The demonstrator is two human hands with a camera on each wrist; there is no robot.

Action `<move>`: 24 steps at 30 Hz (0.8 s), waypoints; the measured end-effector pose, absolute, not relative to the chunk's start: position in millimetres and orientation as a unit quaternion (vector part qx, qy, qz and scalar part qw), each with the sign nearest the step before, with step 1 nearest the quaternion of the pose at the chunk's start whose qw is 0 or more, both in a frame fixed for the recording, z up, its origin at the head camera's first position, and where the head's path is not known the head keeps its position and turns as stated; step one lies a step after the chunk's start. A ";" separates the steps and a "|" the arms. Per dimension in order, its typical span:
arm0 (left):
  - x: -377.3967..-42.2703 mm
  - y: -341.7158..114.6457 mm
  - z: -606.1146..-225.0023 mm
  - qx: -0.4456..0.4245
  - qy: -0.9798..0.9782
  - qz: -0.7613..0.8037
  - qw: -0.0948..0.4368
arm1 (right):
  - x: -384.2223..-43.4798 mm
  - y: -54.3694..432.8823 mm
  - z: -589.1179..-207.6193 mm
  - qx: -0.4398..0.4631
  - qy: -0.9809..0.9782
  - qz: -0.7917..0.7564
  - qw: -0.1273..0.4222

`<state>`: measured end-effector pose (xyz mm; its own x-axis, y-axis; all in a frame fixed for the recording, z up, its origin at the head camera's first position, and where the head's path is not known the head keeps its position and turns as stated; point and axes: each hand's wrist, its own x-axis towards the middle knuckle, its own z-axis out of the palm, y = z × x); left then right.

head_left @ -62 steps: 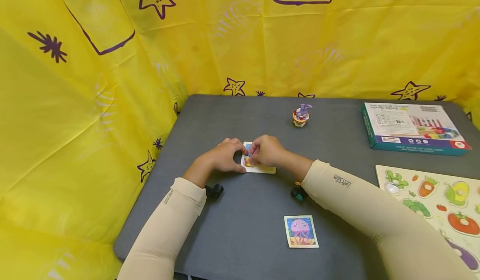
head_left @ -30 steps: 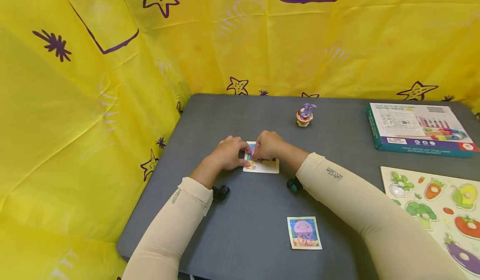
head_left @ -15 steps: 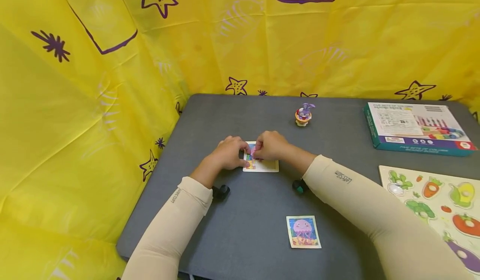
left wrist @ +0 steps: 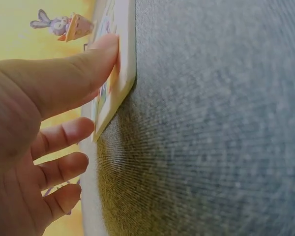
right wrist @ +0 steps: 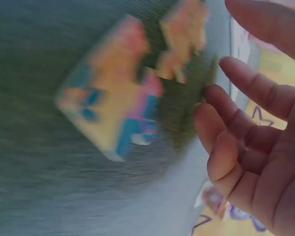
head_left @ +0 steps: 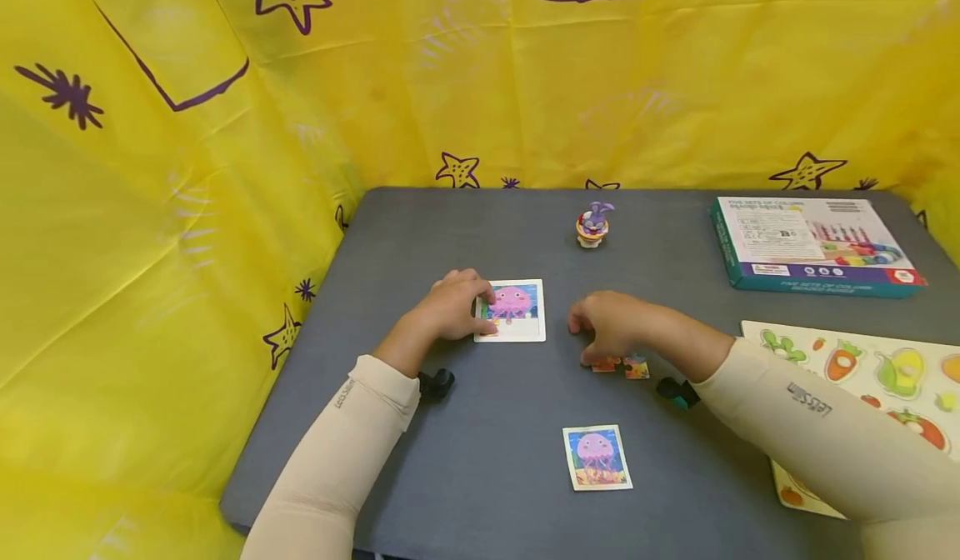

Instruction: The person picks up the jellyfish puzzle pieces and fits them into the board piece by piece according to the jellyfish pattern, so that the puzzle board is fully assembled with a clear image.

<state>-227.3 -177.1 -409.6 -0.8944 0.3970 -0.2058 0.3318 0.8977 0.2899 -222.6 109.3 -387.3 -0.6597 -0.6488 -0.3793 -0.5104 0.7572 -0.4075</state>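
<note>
My left hand (head_left: 450,306) rests at the left edge of a small white-framed jigsaw board (head_left: 533,332). Its thumb presses on the near-left corner, with the index fingertip on the pieces farther up. Pink jellyfish pieces (head_left: 513,300) fill the upper part of the frame; a pale bare patch shows at lower right. To the right, my right hand (head_left: 617,324) hovers over the table with loosely bent fingers, nothing between them. Below its thumb lie an orange jigsaw piece (head_left: 606,365) and a corner piece (head_left: 637,368), blurred in the right wrist view.
A jellyfish picture card (head_left: 597,458) lies nearer me. A purple rabbit figure (head_left: 592,225) stands behind the board. At right are a boxed toy set (head_left: 817,243) and a vegetable puzzle board (head_left: 851,368), partly under my right forearm. Yellow cloth (head_left: 555,93) hangs behind.
My right hand has let go at the jigsaw board and moved right, over the loose pieces, uncovering the jellyfish picture. The left hand stays on the board's left edge.
</note>
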 end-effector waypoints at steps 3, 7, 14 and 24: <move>-227.1 -180.7 -410.6 0.182 0.966 0.128 0.134 | -212.7 117.0 -391.2 -0.315 0.903 -0.142 0.255; -226.7 -180.6 -409.4 0.185 0.964 0.130 0.138 | -204.2 125.8 -395.8 -0.318 0.909 -0.149 0.225; -222.3 -177.5 -407.9 0.232 0.950 0.154 0.141 | -200.4 131.1 -403.2 -0.331 0.904 -0.187 0.194; -220.3 -176.9 -408.7 0.247 0.944 0.163 0.148 | -217.6 105.4 -394.1 -0.321 0.889 -0.268 0.185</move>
<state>-220.3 -176.9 -408.7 -0.8342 0.5145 -0.1985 0.4178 0.8246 0.3815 -217.6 105.4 -394.1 -0.7260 -0.6696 -0.1564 -0.4713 0.6502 -0.5960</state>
